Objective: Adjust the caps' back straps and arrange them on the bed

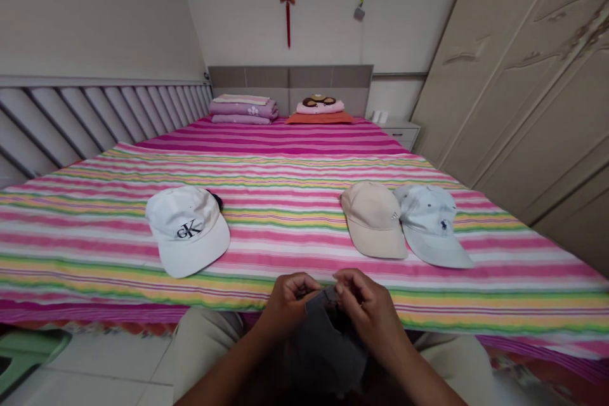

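A dark grey cap (328, 355) is held over my lap at the bed's near edge, its strap opening turned up. My left hand (290, 304) pinches the left side of its strap. Fingers of my right hand (364, 304) are closed on the strap's right side. A white cap with black letters (188, 228) lies on the striped sheet to the left. On the right, a beige cap (373, 219) sits against a pale blue cap (432, 225), both with brims toward me.
Folded purple bedding (243, 111) and a pink and orange stack (321, 111) lie by the headboard (257, 78). A metal railing (95, 111) runs along the left. A green stool (35, 355) stands at lower left, a wardrobe (514, 76) at right.
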